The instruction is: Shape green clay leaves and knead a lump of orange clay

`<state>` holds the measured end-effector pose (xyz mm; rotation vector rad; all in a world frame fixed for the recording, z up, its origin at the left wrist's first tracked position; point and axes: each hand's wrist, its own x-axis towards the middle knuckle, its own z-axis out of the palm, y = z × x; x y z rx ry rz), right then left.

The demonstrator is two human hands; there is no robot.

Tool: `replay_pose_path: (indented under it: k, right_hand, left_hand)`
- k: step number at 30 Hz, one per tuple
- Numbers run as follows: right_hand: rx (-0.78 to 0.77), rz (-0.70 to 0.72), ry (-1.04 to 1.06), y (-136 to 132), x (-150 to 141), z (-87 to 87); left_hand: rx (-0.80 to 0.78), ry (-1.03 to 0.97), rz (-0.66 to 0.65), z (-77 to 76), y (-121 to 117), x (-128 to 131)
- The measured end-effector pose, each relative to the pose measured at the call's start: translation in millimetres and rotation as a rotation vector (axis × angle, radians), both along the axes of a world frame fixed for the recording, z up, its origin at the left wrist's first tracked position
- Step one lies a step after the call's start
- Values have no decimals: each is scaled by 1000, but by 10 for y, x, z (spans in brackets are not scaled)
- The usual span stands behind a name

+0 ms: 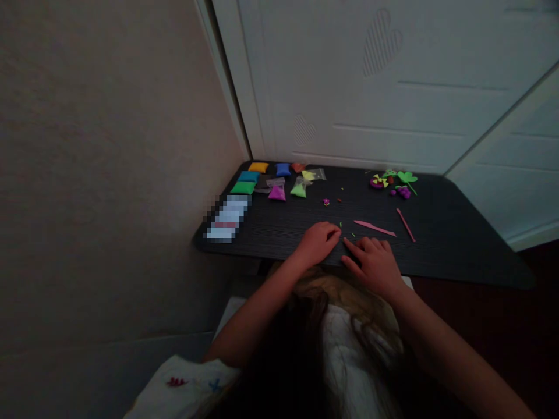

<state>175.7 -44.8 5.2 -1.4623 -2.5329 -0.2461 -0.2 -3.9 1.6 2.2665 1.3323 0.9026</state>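
Observation:
My left hand [319,241] rests at the near edge of the dark table, its fingers curled and the fingertips together. Whatever may be in them is too small to make out. Just right of it, my right hand [374,263] lies with index finger and thumb apart, the index fingertip touching the tabletop. Beyond the fingertips are two tiny green clay strips, one upright green strip [340,224] and one slanted green strip [353,234]. A pink modelling knife [374,227] lies past my right hand, with a thin pink tool [406,225] to its right.
Soft-clay packets, among them a magenta packet [277,192] and a green packet [243,187], lie at the back left. A blurred, phone-like rectangle [229,218] is at the left edge. Shaped clay pieces, including a green clover shape [407,178], sit back right. A white door [349,105] stands behind.

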Motion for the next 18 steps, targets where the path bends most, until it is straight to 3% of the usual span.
replay_pose_path:
  k: [5,14,18]
  right_hand:
    - [-31,72,-5,-20,3,15]
    - [-13,-18,-1,-14,-10,-11]
    - [-32,26,-19,-20,-5,-8]
  left_hand:
    - [-11,-3,10,12,-2,7]
    - [0,-9,1,4,1,3]
    - [4,-13,1,-6,5,9]
